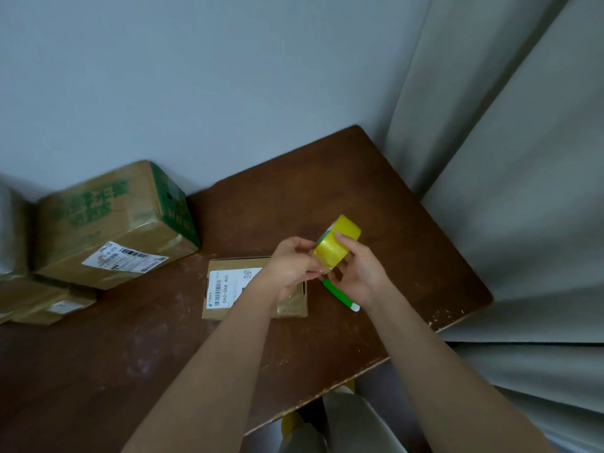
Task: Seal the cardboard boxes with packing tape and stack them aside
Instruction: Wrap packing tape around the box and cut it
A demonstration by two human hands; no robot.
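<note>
Your right hand [358, 273] grips the yellow tape roll [336, 243] above the table's middle; your left hand [291, 266] pinches at the roll's lower rim, apparently working the tape end free. The small flat box [228, 289] lies directly beneath, label up. Keep the roll steady, peel slowly so the strip stays whole, then draw it across the box's seam. A green cutter [340, 297] rests just right of the box.

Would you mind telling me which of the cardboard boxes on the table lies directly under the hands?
The small flat box with the white label, at the table's middle. The large green-printed box and the low boxes sit far left.
</note>
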